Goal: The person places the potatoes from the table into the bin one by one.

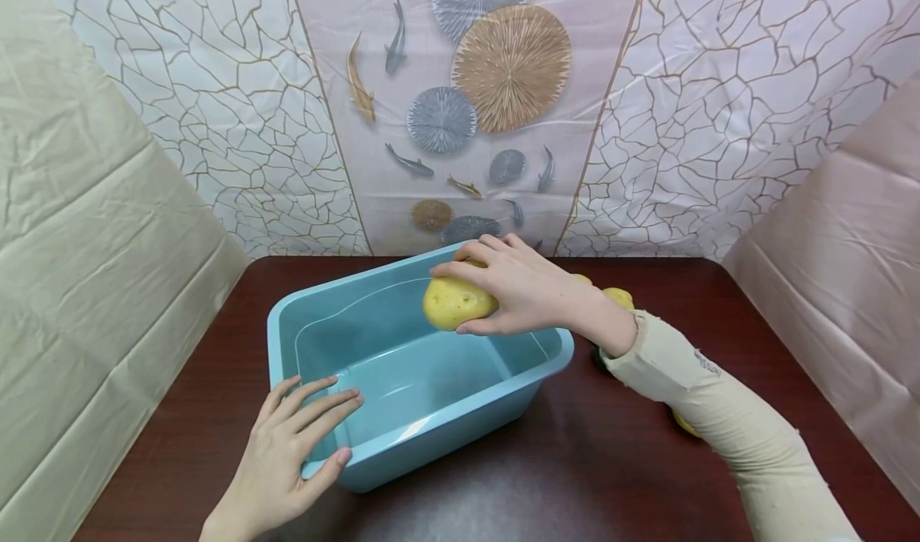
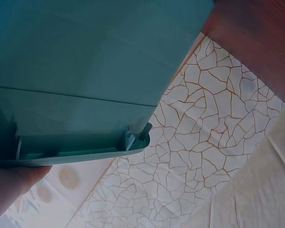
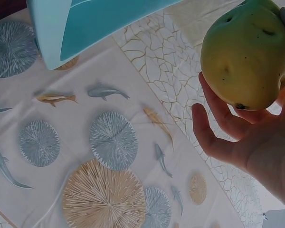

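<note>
Right hand [image 1: 528,290] curled round a yellow potato [image 1: 456,301], fingers over its top and thumb beneath, held above the far right part of a light blue plastic tub [image 1: 431,446], just inside the far rim; seen from the right wrist, same potato [image 3: 244,52] cupped against palm and fingers [image 3: 213,128], dark eyes and small pits on its skin, a corner of the tub [image 3: 52,33] above and to the left; left hand [image 1: 287,454] laid flat on the tub's near left corner, fingers straight and spread over the rim, thumb pressed to the outer wall, gripping nothing; from the left wrist, only the tub's outer wall and rim lip [image 2: 85,147] close up, with a bit of the hand [image 2: 12,190] below the rim; tub standing on a dark brown table [image 1: 575,462], nothing visible inside it; more yellow pieces [image 1: 618,296] lying on the table just behind the right wrist, partly hidden by the cream sleeve [image 1: 719,414]; behind the table, a backdrop printed with fish and round fan shapes [image 1: 510,67] between cracked-line panels.
</note>
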A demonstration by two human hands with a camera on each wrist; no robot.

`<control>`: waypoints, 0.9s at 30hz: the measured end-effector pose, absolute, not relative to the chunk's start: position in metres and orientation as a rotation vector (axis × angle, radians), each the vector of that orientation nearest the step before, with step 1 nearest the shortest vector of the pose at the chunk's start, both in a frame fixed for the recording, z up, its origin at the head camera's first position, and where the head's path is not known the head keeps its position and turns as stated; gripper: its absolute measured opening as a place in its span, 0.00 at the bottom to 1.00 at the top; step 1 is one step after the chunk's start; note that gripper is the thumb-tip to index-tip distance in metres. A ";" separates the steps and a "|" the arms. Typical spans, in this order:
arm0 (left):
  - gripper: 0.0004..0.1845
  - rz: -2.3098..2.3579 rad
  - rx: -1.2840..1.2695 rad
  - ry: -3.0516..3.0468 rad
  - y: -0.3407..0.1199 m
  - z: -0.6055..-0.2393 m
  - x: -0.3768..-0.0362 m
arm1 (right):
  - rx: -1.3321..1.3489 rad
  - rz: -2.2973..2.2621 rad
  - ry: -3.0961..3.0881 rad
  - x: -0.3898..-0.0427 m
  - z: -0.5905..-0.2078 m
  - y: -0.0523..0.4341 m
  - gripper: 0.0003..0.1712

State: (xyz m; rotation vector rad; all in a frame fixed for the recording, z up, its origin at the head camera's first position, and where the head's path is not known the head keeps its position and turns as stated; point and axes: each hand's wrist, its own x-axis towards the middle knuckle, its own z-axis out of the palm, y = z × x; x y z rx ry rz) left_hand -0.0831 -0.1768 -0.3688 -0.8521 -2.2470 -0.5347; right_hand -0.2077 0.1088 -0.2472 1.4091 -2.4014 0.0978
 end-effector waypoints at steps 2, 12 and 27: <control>0.21 -0.535 -0.851 -2.252 -0.177 -0.369 -0.083 | 1.410 0.097 -2.401 -0.208 -0.247 0.108 0.36; 0.21 -0.537 -0.850 -2.262 -0.178 -0.368 -0.082 | 1.432 0.078 -2.382 -0.209 -0.249 0.109 0.29; 0.21 -0.538 -0.853 -2.263 -0.176 -0.368 -0.083 | 1.419 0.080 -2.392 -0.209 -0.254 0.117 0.28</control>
